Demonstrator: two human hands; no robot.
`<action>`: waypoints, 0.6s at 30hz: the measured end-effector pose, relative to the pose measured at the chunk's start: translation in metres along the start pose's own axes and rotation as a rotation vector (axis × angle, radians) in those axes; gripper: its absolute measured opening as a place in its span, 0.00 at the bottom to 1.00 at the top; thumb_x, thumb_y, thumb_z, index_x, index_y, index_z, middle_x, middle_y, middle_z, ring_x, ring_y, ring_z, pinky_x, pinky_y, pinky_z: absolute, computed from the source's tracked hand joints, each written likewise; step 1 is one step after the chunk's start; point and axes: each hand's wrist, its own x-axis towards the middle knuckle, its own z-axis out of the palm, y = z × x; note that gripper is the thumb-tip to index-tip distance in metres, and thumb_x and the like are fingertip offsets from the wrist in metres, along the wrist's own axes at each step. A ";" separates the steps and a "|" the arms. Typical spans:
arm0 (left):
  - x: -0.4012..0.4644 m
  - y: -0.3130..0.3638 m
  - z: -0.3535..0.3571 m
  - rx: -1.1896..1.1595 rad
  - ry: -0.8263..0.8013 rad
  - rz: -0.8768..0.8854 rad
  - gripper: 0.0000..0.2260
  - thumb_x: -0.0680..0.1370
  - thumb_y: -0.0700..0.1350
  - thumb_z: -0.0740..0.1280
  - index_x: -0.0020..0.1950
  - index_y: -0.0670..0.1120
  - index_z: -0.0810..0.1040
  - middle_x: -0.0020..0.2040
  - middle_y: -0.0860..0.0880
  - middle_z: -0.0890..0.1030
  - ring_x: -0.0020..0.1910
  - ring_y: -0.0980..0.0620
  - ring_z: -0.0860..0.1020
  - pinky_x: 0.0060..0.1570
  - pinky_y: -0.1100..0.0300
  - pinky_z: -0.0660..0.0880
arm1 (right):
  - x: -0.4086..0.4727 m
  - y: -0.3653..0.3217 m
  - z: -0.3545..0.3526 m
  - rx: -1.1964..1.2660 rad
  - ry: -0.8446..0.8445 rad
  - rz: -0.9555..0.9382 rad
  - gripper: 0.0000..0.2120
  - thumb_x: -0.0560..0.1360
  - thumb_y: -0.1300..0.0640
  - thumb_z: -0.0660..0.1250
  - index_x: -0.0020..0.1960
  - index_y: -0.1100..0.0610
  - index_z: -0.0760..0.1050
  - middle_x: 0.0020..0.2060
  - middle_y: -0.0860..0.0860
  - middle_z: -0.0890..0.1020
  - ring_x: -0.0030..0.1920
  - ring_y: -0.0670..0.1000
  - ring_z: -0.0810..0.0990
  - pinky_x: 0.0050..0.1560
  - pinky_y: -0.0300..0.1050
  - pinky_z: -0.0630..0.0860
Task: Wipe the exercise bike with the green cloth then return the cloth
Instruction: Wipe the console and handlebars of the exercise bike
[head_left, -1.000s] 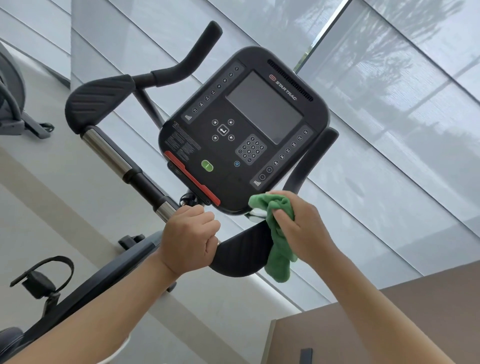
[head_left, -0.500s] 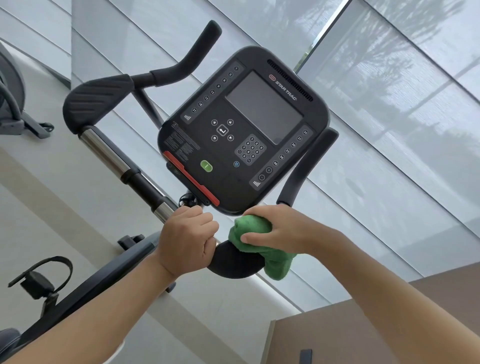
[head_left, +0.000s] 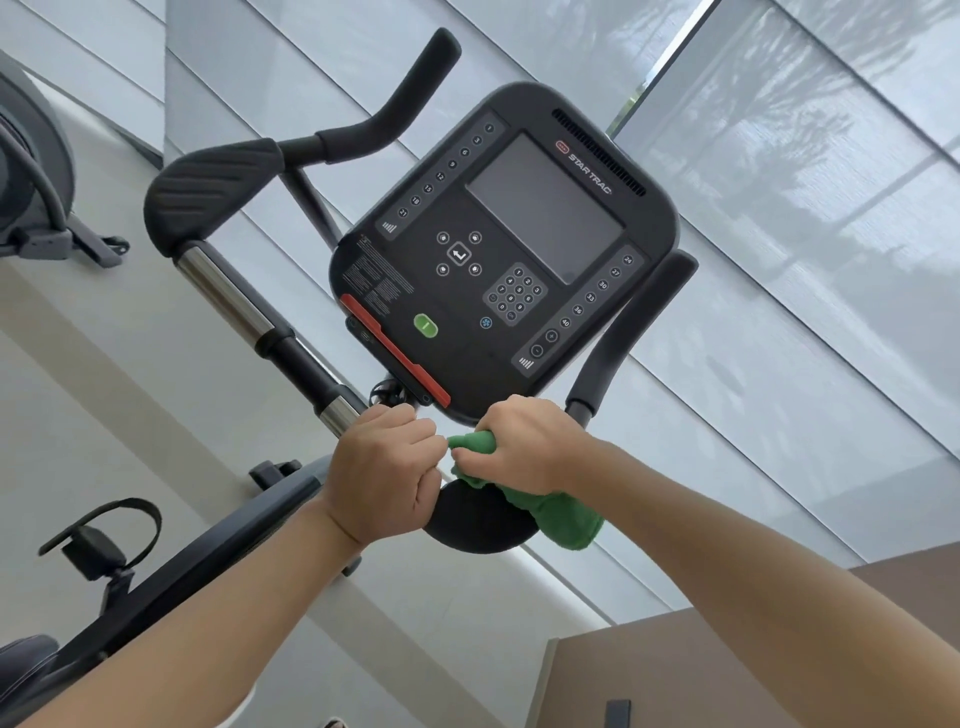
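Note:
The exercise bike's black console (head_left: 506, 254) fills the middle of the head view, with its handlebar (head_left: 234, 296) running from upper left down to my hands. My left hand (head_left: 384, 473) grips the handlebar just below the console. My right hand (head_left: 524, 447) holds the green cloth (head_left: 550, 512) bunched against the near black elbow pad (head_left: 478, 525), right beside my left hand. The cloth's loose end hangs below my right wrist. Most of the pad and bar under my hands is hidden.
A second black elbow pad (head_left: 208, 192) sits at the upper left. A pedal with strap (head_left: 98, 540) is at the lower left. Another machine (head_left: 31, 182) stands at the far left. A brown surface (head_left: 649, 675) lies at the lower right. Window blinds are behind.
My right hand has slid the cloth leftward along the near pad until it meets my left hand. The left hand has kept its grip on the handlebar.

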 end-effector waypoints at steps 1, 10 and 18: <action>0.000 0.000 0.000 0.001 0.000 -0.001 0.09 0.66 0.35 0.62 0.31 0.45 0.65 0.29 0.48 0.64 0.32 0.47 0.61 0.32 0.54 0.61 | -0.006 -0.001 0.006 -0.016 0.102 0.015 0.28 0.75 0.34 0.60 0.30 0.56 0.70 0.23 0.51 0.72 0.26 0.51 0.71 0.31 0.49 0.73; 0.002 0.003 -0.004 -0.012 -0.052 -0.033 0.09 0.67 0.35 0.63 0.31 0.45 0.66 0.29 0.47 0.65 0.31 0.46 0.63 0.32 0.52 0.64 | -0.042 -0.012 0.040 0.258 0.749 0.119 0.18 0.77 0.42 0.67 0.34 0.49 0.70 0.26 0.45 0.72 0.30 0.49 0.73 0.33 0.45 0.72; 0.004 -0.003 -0.023 0.015 -0.126 -0.025 0.10 0.74 0.36 0.64 0.33 0.44 0.73 0.30 0.47 0.72 0.32 0.46 0.70 0.36 0.51 0.70 | -0.061 -0.027 0.021 0.229 0.369 -0.015 0.17 0.82 0.38 0.56 0.48 0.45 0.78 0.42 0.41 0.81 0.47 0.44 0.77 0.54 0.46 0.74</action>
